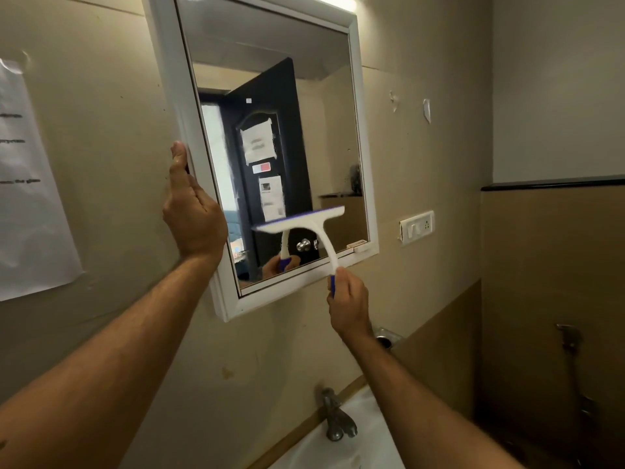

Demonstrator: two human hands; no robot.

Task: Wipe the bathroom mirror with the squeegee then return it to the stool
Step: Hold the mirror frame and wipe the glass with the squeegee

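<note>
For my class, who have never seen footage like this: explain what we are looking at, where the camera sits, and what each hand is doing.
There is no machine here: the single picture comes from a camera worn on a person's head, looking at their own bare arms. The left hand rests against the white frame of the wall mirror. The right hand grips the blue handle end of a white squeegee, whose blade is at the lower glass. Below are a tap and a white sink. The stool is not in view.

White-framed wall mirror (pixel 270 137), white squeegee (pixel 306 223) with blue handle, blade against the lower glass, tilted
</note>
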